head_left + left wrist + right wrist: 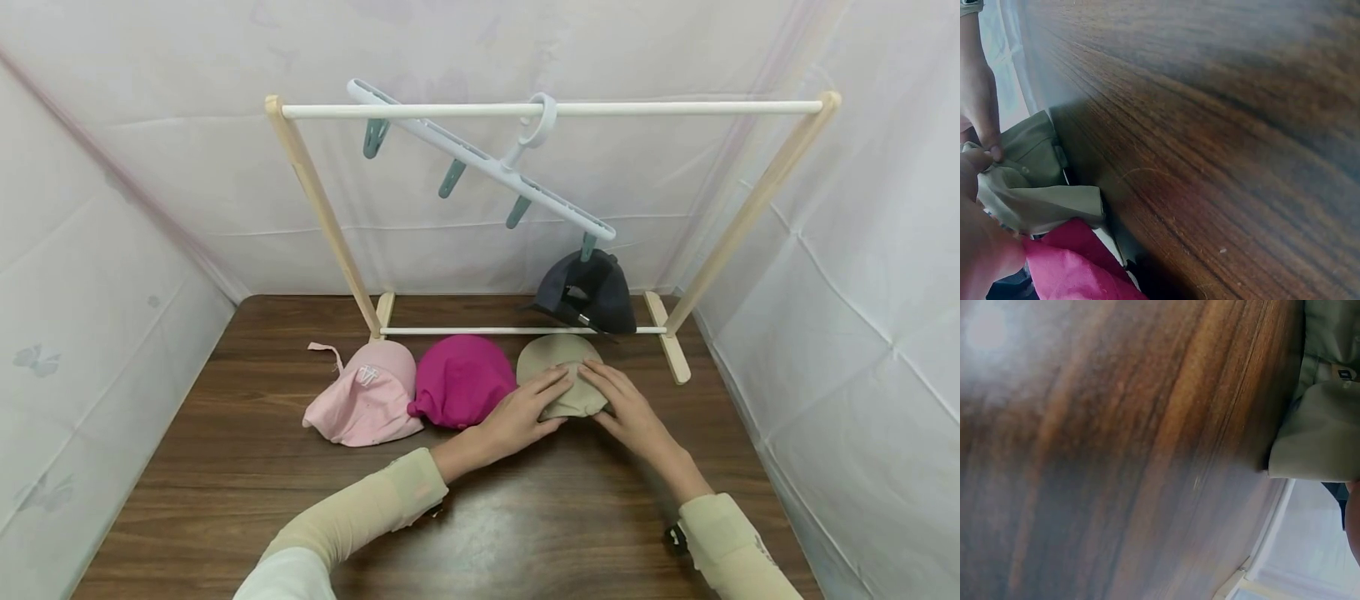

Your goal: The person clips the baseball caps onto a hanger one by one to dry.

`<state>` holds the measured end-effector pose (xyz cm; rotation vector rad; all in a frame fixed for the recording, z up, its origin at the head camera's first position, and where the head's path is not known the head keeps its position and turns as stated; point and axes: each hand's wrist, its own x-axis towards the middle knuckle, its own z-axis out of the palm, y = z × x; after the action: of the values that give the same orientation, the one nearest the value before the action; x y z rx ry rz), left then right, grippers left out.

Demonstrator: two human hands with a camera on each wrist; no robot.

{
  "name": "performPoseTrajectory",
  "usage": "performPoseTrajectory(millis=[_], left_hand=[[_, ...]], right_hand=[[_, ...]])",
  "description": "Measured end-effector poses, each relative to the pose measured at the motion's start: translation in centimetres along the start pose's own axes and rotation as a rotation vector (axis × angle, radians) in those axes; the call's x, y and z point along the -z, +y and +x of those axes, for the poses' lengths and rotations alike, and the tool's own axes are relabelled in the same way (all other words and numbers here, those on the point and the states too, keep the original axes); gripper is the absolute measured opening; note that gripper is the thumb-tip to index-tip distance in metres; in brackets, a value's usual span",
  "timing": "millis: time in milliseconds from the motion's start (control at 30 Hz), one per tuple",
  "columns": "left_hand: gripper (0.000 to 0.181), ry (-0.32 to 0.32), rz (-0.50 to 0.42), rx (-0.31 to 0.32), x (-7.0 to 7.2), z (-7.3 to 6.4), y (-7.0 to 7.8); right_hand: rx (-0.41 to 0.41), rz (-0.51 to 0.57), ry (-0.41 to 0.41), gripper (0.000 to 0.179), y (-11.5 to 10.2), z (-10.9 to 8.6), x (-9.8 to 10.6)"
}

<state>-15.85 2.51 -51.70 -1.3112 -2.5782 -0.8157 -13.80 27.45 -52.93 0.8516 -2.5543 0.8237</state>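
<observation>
A beige cap (558,354) lies on the table below the rack, its brim toward the back. My left hand (522,415) holds its left side, fingers over the crown and thumb low by the near edge. From the other side my right hand (628,412) grips the crown, its fingertips close to the left ones. In the left wrist view, fabric of the beige cap (1054,209) bunches up between both hands. Only a bit of finger shows beside the beige cap (1319,434) in the right wrist view.
Left of the beige cap lie a magenta cap (463,379) and a pink cap (375,392). A white hanger (480,158) with several green clips hangs slanted from the rack's white rod (675,108). One clip holds a dark navy cap (588,292) above the lower bar.
</observation>
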Motion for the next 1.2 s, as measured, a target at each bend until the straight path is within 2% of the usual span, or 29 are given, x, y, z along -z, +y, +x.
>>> performPoseTrajectory(millis=[800, 1000, 1200], left_hand=[[0.047, 0.027, -0.090, 0.006, 0.24, -0.26, 0.13], [0.045, 0.046, -0.073, -0.015, 0.49, -0.16, 0.22], [0.046, 0.072, -0.099, -0.033, 0.84, 0.00, 0.35]], right_hand=[[0.090, 0.007, 0.072, 0.058, 0.08, 0.29, 0.49], [0.119, -0.001, 0.132, 0.053, 0.08, 0.42, 0.42], [0.117, 0.005, 0.203, 0.052, -0.19, 0.74, 0.55]])
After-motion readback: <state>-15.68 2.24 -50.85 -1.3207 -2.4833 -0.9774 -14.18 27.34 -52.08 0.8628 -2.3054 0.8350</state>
